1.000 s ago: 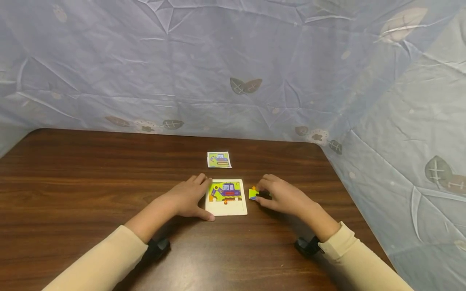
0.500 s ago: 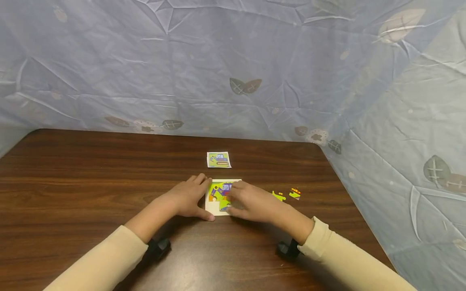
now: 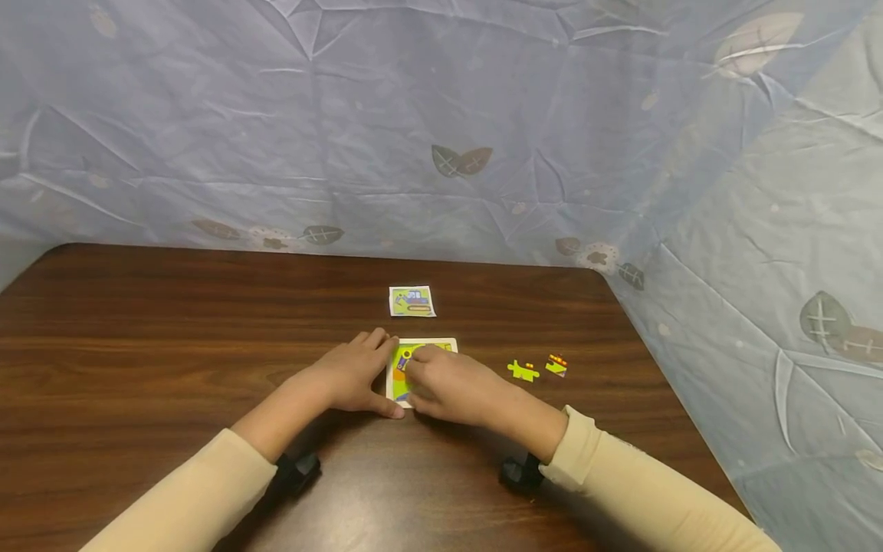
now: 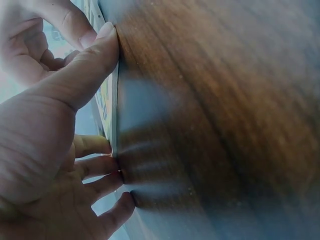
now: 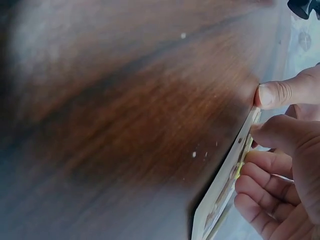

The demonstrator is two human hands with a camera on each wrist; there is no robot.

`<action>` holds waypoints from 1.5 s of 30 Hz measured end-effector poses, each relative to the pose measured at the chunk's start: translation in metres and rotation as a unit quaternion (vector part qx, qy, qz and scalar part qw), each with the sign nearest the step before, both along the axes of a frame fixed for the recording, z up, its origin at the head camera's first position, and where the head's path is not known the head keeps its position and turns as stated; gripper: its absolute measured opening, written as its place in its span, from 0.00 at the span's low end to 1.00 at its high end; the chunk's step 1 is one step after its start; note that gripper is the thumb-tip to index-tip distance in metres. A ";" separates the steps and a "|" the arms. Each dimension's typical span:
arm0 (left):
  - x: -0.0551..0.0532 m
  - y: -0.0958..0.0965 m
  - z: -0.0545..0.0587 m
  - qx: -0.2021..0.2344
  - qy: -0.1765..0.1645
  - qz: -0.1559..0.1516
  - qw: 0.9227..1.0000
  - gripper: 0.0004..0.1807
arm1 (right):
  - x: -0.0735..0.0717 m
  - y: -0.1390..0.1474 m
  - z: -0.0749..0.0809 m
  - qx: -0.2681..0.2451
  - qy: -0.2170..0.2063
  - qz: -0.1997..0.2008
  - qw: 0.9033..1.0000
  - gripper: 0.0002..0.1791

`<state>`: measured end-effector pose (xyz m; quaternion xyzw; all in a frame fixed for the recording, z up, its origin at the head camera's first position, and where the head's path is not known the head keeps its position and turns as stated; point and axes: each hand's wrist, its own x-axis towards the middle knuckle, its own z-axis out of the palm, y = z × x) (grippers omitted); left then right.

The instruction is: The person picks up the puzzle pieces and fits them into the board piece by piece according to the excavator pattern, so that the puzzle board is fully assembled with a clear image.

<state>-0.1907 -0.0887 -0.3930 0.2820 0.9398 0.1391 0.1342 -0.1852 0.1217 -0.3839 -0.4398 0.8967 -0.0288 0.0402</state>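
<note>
A jigsaw puzzle board (image 3: 441, 343) with a pale frame and an excavator picture lies flat on the table. My left hand (image 3: 350, 377) rests along its left side, fingertips at the upper left and thumb at the lower left corner. Over the middle and right of the board, my right hand (image 3: 457, 387) hides much of the picture. Its thumb and fingers hold a green and blue puzzle piece (image 3: 402, 391) in the lower left of the frame. In the right wrist view, the right thumb is low at the board's edge (image 5: 220, 185), with the other fingers curled.
Two loose green puzzle pieces lie right of the board, one nearer (image 3: 523, 372) and one farther (image 3: 556, 366). Behind the board is a small picture card (image 3: 411, 301) of an excavator. Patterned grey-blue cloth (image 3: 386, 153) hangs beyond the brown wooden table (image 3: 172, 322).
My right hand has carried the green and blue piece from right of the board leftward to its lower left. Two loose pieces have come into sight. My left hand has stayed put.
</note>
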 end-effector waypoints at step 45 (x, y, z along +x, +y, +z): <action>-0.003 0.004 0.004 -0.023 -0.013 -0.001 1.000 0.63 | -0.008 0.060 0.008 -0.107 -0.123 -0.028 0.986 0.14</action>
